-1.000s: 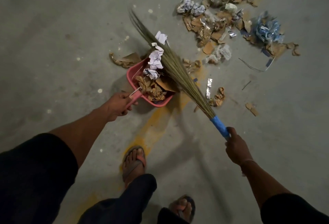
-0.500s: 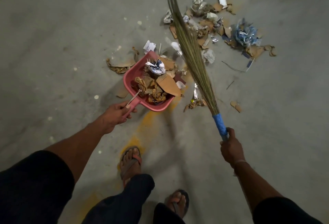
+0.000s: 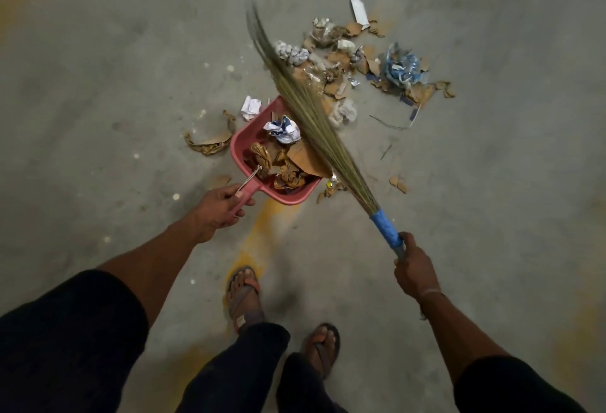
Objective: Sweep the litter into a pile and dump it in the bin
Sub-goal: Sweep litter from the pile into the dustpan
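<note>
One dustpan (image 3: 244,145), one broom (image 3: 316,125), two sandals (image 3: 245,301).

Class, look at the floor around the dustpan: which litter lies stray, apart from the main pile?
A crumpled white paper and a curled brown cardboard strip lie left of the red dustpan, missed, away from the main pile.

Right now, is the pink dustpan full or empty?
Partly full. The dustpan holds crumpled paper and brown cardboard scraps, but some pink floor still shows at its left side.
</note>
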